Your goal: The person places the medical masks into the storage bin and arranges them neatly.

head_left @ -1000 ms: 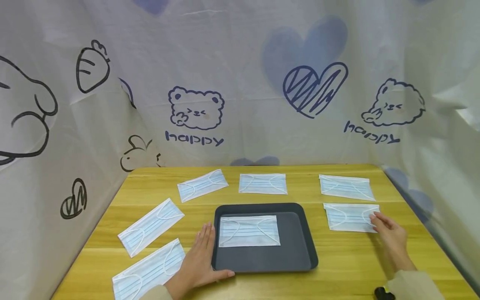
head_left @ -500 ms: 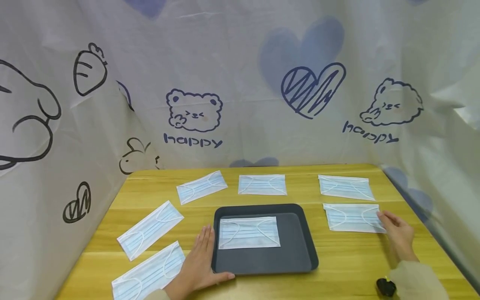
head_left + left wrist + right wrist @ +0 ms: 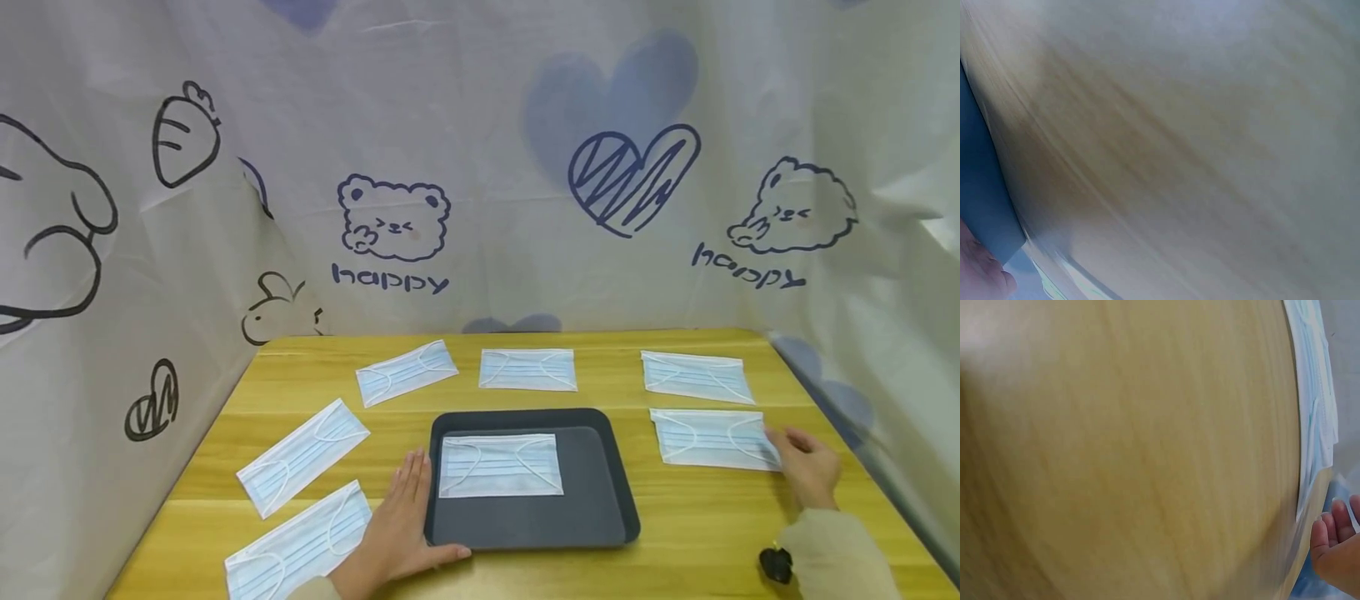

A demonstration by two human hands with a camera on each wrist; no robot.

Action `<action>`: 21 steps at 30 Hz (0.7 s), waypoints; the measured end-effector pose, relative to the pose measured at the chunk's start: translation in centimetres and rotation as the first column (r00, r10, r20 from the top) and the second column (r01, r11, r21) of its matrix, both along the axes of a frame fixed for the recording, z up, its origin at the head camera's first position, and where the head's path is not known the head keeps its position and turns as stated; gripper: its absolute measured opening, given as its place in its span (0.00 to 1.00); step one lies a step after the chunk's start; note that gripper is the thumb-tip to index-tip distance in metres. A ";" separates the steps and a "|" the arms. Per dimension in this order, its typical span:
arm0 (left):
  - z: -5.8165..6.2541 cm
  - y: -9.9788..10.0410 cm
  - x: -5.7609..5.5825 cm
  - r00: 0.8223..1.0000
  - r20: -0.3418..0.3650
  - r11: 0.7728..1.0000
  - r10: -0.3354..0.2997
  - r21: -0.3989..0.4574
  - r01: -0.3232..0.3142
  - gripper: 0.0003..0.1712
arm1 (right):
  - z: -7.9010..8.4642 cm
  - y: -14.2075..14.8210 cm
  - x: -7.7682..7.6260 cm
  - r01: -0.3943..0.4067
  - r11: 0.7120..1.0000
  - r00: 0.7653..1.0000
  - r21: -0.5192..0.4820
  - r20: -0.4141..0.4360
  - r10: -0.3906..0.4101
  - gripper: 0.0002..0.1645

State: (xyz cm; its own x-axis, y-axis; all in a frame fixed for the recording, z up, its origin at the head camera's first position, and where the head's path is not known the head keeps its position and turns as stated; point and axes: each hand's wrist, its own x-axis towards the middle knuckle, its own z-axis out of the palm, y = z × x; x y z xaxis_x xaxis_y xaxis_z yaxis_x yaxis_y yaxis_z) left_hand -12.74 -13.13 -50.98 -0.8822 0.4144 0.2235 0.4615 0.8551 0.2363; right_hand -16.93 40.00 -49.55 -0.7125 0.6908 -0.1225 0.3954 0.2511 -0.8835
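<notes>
In the head view my left hand (image 3: 397,525) lies with straight fingers along the left side of a dark grey tray (image 3: 525,529), its thumb by the tray's front edge. Inside the tray one pale blue face mask (image 3: 495,479) lies flat, ear loops up. My right hand (image 3: 807,462) is at the right edge of another face mask (image 3: 712,442) on the table; its fingers are bent and the thumb is hidden, so I cannot tell whether they pinch it. In the right wrist view, curled fingertips (image 3: 1327,531) show beside the masks.
Two face masks lie at the left, one (image 3: 303,458) behind the other (image 3: 300,546). Along the back are a tilted mask (image 3: 407,372), a straight one (image 3: 527,370) and one (image 3: 697,377) at right. Printed cloth (image 3: 502,208) surrounds the wooden table (image 3: 697,517). A small black object (image 3: 776,565) is beside the right sleeve.
My right hand has slid rightward from on top of the right-hand mask to its outer edge, uncovering more of it. The left hand and tray have stayed in place.
</notes>
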 end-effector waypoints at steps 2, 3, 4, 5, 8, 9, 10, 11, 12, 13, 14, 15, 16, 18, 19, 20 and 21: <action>0.0 0.0 0.0 1.000 -0.008 1.000 -0.003 -0.002 0.003 0.73 | 0.0 0.2 0.1 -0.003 1.000 0.999 0.018 0.032 0.002 0.40; 0.1 0.0 0.0 1.000 -0.009 1.000 -0.004 -0.003 0.004 0.73 | 0.0 0.3 0.1 -0.006 1.000 0.999 0.023 0.054 0.005 0.40; 0.1 0.0 0.0 1.000 -0.008 1.000 -0.004 -0.005 0.004 0.73 | 0.0 0.4 0.0 -0.009 1.000 0.997 0.027 0.073 0.007 0.41; 0.1 0.0 0.0 1.000 -0.008 1.000 -0.004 -0.004 0.004 0.73 | -0.1 0.5 0.0 -0.010 0.999 0.996 0.036 0.089 0.007 0.41; 0.1 0.0 0.1 1.000 -0.007 1.000 -0.003 -0.001 0.003 0.73 | -0.3 0.6 -0.2 -0.025 0.998 0.992 0.055 0.124 0.018 0.42; 0.1 0.0 0.1 1.000 -0.007 1.000 -0.002 0.000 0.002 0.73 | -0.3 0.6 -0.3 -0.030 0.998 0.991 0.059 0.131 0.022 0.42; 0.1 0.0 0.1 1.000 -0.008 1.000 -0.003 0.001 0.003 0.73 | -0.4 0.6 -0.3 -0.039 0.997 0.990 0.065 0.141 0.030 0.41; 0.1 0.0 0.1 1.000 -0.012 1.000 -0.003 0.002 0.003 0.73 | -0.4 0.6 -0.3 -0.050 0.996 0.988 0.068 0.146 0.039 0.41; 0.1 0.0 0.1 1.000 -0.018 1.000 -0.004 0.003 0.004 0.73 | -0.5 0.6 -0.3 -0.059 0.996 0.988 0.071 0.148 0.048 0.41; 0.1 0.0 0.1 1.000 -0.024 1.000 -0.004 0.002 0.004 0.73 | -0.6 0.5 -0.4 -0.067 0.995 0.987 0.073 0.151 0.056 0.41; 0.1 0.0 0.1 0.999 -0.033 1.000 -0.006 0.002 0.006 0.73 | -0.7 0.5 -0.4 -0.077 0.995 0.986 0.067 0.152 0.066 0.41; 0.1 0.0 0.1 0.999 -0.041 1.000 -0.006 -0.001 0.006 0.73 | -0.8 0.4 -0.4 -0.086 0.994 0.986 0.070 0.149 0.075 0.41; 0.1 0.0 0.1 0.999 -0.049 1.000 -0.006 -0.004 0.006 0.73 | -0.9 0.3 -0.4 -0.093 0.993 0.986 0.071 0.145 0.082 0.40; 0.0 0.0 0.0 0.998 -0.059 1.000 -0.008 -0.008 0.007 0.73 | -1.1 0.0 -0.4 -0.101 0.990 0.987 0.098 0.134 0.087 0.38; 0.0 0.0 0.0 0.998 -0.060 1.000 -0.008 -0.009 0.008 0.73 | -1.1 -0.1 -0.4 -0.103 0.988 0.988 0.115 0.130 0.087 0.37; 0.1 0.0 0.0 0.998 -0.058 1.000 -0.009 -0.009 0.008 0.72 | -1.2 -0.2 -0.5 -0.102 0.986 0.988 0.135 0.128 0.085 0.36; 0.1 0.0 0.0 0.999 -0.054 1.000 -0.008 -0.010 0.007 0.72 | -1.2 -0.3 -0.5 -0.104 0.981 0.988 0.161 0.132 0.083 0.34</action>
State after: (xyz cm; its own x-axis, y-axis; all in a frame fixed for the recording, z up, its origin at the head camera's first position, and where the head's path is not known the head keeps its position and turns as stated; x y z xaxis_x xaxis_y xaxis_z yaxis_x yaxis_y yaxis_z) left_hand -12.72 -13.15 -50.91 -0.8658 0.4235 0.2667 0.4799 0.8538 0.2020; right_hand -17.41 39.67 -50.79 -0.7614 0.6401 -0.1028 0.4674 0.4321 -0.7712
